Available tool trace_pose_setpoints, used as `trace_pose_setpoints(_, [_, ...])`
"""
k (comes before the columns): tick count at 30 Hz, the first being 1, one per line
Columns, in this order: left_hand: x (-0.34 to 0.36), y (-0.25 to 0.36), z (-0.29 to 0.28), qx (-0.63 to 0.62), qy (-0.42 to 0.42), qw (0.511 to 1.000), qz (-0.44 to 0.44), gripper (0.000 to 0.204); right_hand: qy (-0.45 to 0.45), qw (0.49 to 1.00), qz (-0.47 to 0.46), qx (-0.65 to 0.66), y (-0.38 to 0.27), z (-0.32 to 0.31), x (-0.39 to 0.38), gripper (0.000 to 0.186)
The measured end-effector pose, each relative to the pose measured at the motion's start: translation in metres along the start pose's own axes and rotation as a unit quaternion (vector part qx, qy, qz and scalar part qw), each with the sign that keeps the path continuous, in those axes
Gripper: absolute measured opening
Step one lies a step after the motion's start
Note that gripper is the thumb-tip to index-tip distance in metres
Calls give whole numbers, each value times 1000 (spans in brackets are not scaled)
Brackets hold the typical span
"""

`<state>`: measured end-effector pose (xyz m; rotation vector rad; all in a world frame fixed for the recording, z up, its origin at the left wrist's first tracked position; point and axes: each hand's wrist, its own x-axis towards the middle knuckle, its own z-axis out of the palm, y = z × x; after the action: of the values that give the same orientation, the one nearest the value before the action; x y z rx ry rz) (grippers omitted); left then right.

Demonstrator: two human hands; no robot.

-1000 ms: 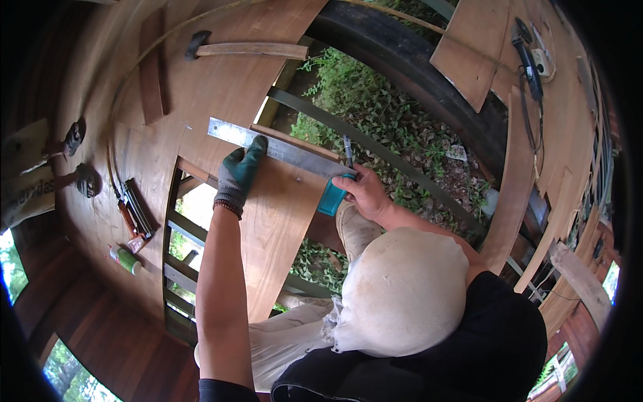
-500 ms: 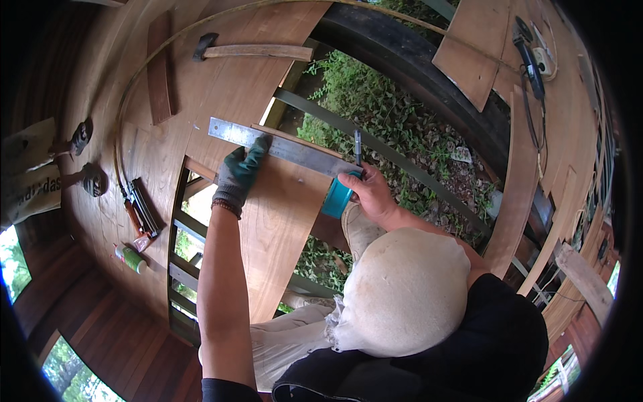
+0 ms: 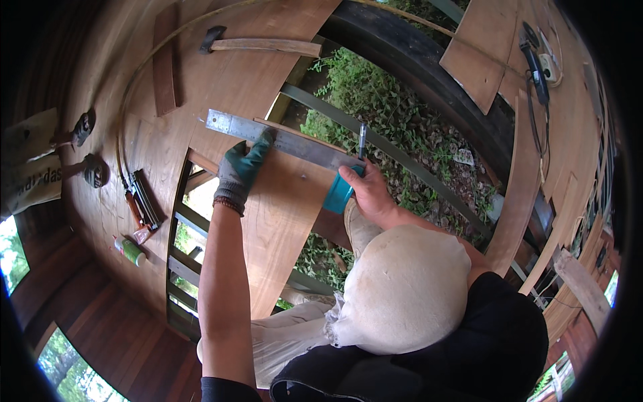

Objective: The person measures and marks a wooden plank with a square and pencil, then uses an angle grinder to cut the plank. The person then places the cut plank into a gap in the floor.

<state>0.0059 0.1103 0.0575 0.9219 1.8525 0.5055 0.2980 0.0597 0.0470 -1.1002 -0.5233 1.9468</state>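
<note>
Two hands on job: gloved left hand (image 3: 242, 167) spread flat, pinning steel ruler (image 3: 284, 143) across wood board (image 3: 281, 221); bare right hand (image 3: 368, 194) pinches pen (image 3: 362, 141) at ruler's edge. I'd keep ruler pressed firm, pen tight against edge.

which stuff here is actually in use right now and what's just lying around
In use: metal ruler under the gloved left hand; pen in the right hand; wooden board.

Lying about: hammer, green bottle, loose wood strip, power tool.
</note>
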Motion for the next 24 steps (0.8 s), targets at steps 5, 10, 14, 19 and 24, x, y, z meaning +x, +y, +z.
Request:
trace_pose_setpoints(5, [-17,17,4,-38,-10,999,-3,61,25,1000,0,-15,-5,12,-3,22])
trace_pose_setpoints(10, [-20,26,10,25,31,999,-4,56,64,998,17,-4,-2,16,-2,20])
trace_pose_setpoints(14, [-21,30,10,53,42,998,4,58,76,997,-20,-21,5,17,1,26])
trace_pose_setpoints(19, [-30,41,8,119,44,992,-16,60,116,991,-50,37,13,22,2,26])
trace_pose_setpoints(24, [-36,47,6,95,50,994,-8,59,123,991,-51,27,18,23,6,24])
